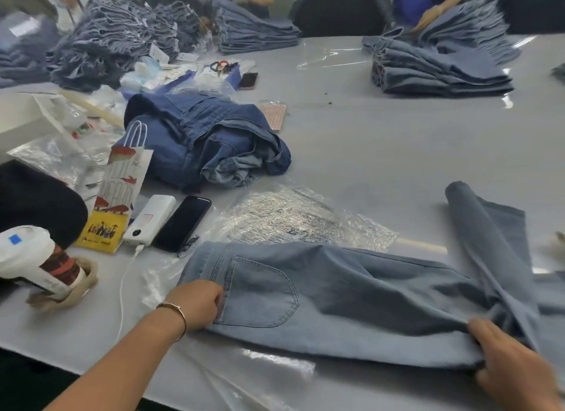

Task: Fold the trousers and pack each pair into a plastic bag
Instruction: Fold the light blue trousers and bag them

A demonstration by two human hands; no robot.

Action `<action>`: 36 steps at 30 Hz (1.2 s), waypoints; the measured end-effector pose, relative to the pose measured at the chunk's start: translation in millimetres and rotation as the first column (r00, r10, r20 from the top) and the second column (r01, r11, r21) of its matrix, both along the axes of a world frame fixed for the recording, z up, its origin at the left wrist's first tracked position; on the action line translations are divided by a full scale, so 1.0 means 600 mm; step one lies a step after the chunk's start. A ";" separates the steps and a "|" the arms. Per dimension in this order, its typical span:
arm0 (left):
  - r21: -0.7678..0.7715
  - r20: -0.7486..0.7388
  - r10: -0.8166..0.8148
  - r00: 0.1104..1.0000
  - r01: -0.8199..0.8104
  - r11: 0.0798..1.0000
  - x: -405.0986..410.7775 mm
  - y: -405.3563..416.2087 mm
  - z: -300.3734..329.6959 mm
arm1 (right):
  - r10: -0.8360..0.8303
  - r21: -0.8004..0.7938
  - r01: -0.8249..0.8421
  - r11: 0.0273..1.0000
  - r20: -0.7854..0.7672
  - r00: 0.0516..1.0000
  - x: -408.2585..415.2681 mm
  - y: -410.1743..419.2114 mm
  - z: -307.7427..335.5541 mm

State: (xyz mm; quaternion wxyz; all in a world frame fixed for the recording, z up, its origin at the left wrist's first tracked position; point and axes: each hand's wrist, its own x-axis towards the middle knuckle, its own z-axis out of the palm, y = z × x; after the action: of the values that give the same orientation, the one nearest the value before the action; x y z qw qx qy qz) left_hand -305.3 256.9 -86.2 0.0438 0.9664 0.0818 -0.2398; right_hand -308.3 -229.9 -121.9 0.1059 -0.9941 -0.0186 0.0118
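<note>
A pair of light blue jeans point(351, 297) lies flat across the near part of the table, back pocket up, waistband to the left. My left hand point(197, 303) grips the waistband edge beside the pocket, fingers curled into the cloth. My right hand point(513, 368) pinches the trouser legs at the fold near the right edge, where the lower legs turn back and rise toward the far right. A crinkled clear plastic bag point(302, 218) lies just beyond the jeans. More clear plastic point(244, 377) lies under the jeans at the table's front edge.
A heap of dark blue jeans point(208, 141) sits behind the bag. A black phone point(183, 224), a white power bank point(151, 219) with cable and a paper gift bag point(122, 184) lie left. Folded denim stacks point(437, 71) and other workers line the far side.
</note>
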 end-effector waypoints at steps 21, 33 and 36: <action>-0.826 -0.087 0.263 0.961 -0.217 0.520 0.200 -0.700 0.015 | 0.289 0.463 -0.284 0.840 0.062 0.955 -0.021 -0.181 0.090; -0.867 -0.385 0.633 0.671 -0.499 0.002 0.271 -0.845 0.027 | -0.163 0.298 0.056 0.953 0.347 0.923 0.054 -0.481 0.182; -0.827 -0.546 0.463 0.698 -0.538 -0.164 0.291 -0.844 0.060 | -0.343 0.232 0.268 0.935 0.404 0.848 0.055 -0.544 0.194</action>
State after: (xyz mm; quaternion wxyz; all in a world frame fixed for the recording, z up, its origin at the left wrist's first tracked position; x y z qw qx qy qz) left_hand -130.8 -249.6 -49.9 0.7540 0.5568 0.2709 -0.2192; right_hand -275.1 -556.2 -5.3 0.1823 -0.9488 0.1160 -0.2306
